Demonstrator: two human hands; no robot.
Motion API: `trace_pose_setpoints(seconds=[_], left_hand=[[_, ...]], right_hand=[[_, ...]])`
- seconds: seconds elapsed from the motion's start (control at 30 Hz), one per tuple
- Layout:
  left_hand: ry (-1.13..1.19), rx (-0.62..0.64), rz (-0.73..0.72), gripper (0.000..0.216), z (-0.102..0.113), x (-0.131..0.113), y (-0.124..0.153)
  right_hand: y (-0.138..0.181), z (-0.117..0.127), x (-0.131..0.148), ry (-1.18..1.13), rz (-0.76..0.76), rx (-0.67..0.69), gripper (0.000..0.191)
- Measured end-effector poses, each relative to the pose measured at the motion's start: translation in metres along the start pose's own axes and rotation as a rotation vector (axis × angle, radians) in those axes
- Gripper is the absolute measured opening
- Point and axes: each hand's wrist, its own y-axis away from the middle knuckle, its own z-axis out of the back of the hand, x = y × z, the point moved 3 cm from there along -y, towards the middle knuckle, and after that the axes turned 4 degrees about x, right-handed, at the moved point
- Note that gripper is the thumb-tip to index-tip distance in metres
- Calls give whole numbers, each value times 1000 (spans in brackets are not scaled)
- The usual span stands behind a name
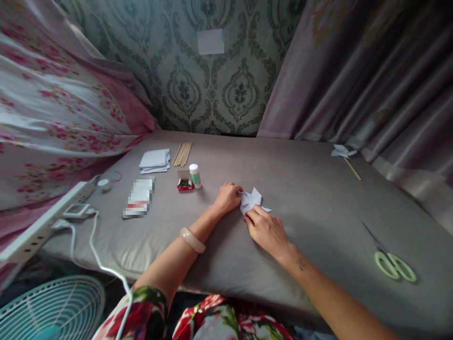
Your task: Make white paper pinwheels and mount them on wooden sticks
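Here, mid-frame on the bed (318, 198): paper pinwheel (252, 200) pinched by left hand (228, 197), pressed by right hand (267, 230). Probably light, creasable; best held at the centre.

Two pinwheels (252, 201) (342, 151) — one scissors (392, 262) — one bottle (194, 175).

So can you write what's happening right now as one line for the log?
left hand: pinching paper pinwheel | right hand: pressing pinwheel edge | nearby: glue bottle, red box, scissors
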Motion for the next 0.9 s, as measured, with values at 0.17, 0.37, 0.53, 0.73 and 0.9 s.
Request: trace_pose_setpoints(seconds=[0.17, 0.37, 0.53, 0.73, 0.9], left_hand=[[70, 25, 117, 25, 9, 10, 7], [73, 8, 262, 25, 17, 14, 24], [-17, 7, 299, 21, 16, 4, 35], [-71, 12, 280, 22, 15, -3, 40], [-48, -29, 256, 22, 13, -3, 38]], right_hand=[[-1, 3, -15, -35, -9, 9, 21], [-13, 1, -41, -189, -14, -44, 20], [-23, -2, -58, -320, 12, -110, 20], [-26, -5, -72, -363, -30, -152, 18], [-33, -4, -72, -325, -134, -247, 20]])
